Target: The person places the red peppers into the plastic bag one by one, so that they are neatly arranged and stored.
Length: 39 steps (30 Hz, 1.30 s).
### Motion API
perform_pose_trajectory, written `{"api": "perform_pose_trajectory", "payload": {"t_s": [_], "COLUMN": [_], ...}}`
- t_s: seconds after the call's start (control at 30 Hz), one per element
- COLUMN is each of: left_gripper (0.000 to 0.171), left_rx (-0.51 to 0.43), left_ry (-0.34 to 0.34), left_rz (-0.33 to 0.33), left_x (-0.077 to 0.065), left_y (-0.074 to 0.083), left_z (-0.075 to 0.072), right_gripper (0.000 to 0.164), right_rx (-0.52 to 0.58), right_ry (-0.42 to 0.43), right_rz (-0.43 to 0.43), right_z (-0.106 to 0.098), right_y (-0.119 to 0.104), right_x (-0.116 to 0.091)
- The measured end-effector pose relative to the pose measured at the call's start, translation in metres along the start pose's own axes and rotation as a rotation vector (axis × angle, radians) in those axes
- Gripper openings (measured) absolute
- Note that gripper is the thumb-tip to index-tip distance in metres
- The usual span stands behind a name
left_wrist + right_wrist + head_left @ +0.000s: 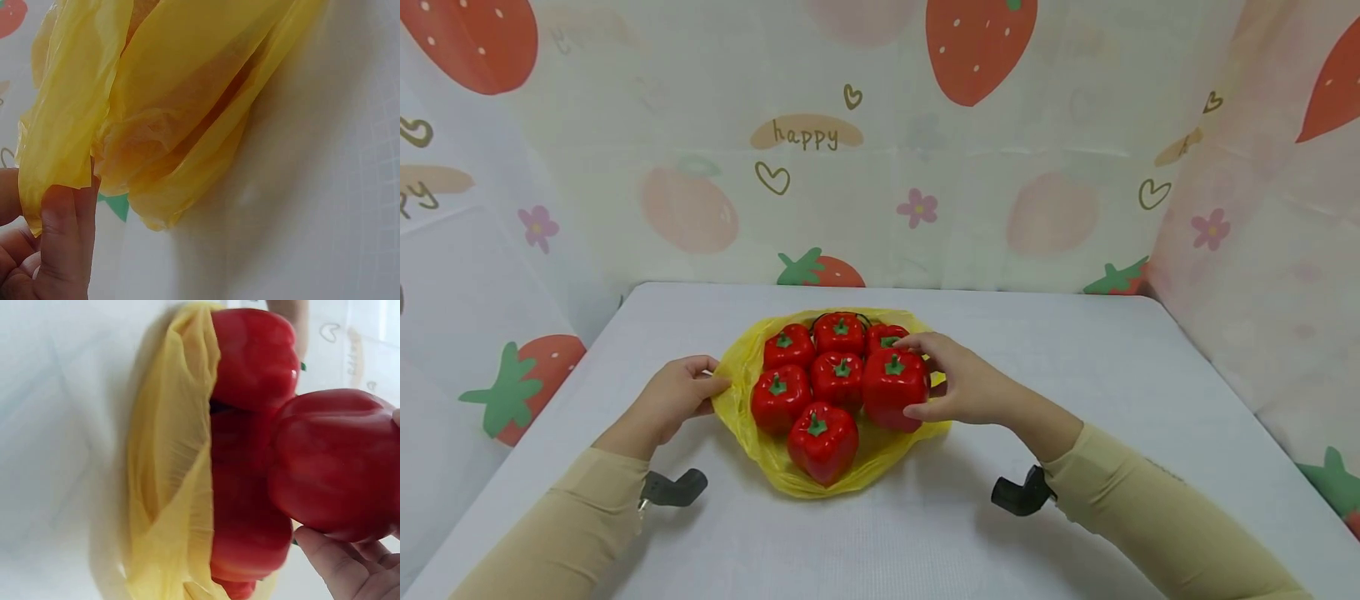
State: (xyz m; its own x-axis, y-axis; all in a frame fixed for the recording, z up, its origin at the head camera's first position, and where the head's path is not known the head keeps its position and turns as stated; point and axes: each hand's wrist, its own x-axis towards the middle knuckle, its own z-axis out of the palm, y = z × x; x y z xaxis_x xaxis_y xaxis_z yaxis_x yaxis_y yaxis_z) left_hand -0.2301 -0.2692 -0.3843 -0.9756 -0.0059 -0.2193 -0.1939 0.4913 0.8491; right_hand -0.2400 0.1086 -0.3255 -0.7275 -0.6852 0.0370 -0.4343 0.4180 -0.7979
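Note:
A yellow plastic bag (872,454), its mouth spread wide, lies on the table with several red bell peppers (782,398) in it, each with a green stem. My left hand (676,393) pinches the bag's left rim between thumb and fingers; the left wrist view shows the yellow film (62,119) between them. At the bag's right side my right hand (962,379) grips one bell pepper (895,392) from the right. In the right wrist view this pepper (337,462) sits above the others, with fingertips (319,547) against its side.
A white-covered table (1075,350) extends around the bag. Behind it hangs a strawberry-print cloth (880,200), which also covers both sides. Dark wrist-camera mounts (676,487) stick out from the sleeves above the tabletop.

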Motion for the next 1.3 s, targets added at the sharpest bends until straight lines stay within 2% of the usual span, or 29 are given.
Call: {"api": "perform_pose_trajectory", "payload": {"t_s": [0.27,0.53,0.8,1.13,1.3], "left_gripper": [0.026,0.026,0.026,0.026,0.026], "left_rx": [-0.002,-0.006,-0.012,-0.023,-0.02], "left_ry": [0.0,-0.003,-0.008,-0.013,-0.013], "left_rz": [-0.007,-0.012,0.002,-0.002,-0.001], "left_x": [0.0,0.0,0.0,0.0,0.001], "left_y": [0.0,0.0,0.0,0.001,0.0], "left_z": [0.0,0.0,0.001,0.001,0.002], "right_gripper": [0.073,0.072,0.07,0.068,0.068], "right_rx": [-0.038,-0.067,-0.065,-0.153,-0.19], "right_ry": [0.006,-0.014,-0.048,-0.055,-0.07], "right_rz": [0.013,-0.059,-0.018,0.006,0.074], "right_z": [0.01,0.014,0.022,0.03,0.035], "right_y": [0.001,0.006,0.008,0.007,0.009], "right_x": [-0.005,-0.008,-0.009,-0.012,-0.011]}}
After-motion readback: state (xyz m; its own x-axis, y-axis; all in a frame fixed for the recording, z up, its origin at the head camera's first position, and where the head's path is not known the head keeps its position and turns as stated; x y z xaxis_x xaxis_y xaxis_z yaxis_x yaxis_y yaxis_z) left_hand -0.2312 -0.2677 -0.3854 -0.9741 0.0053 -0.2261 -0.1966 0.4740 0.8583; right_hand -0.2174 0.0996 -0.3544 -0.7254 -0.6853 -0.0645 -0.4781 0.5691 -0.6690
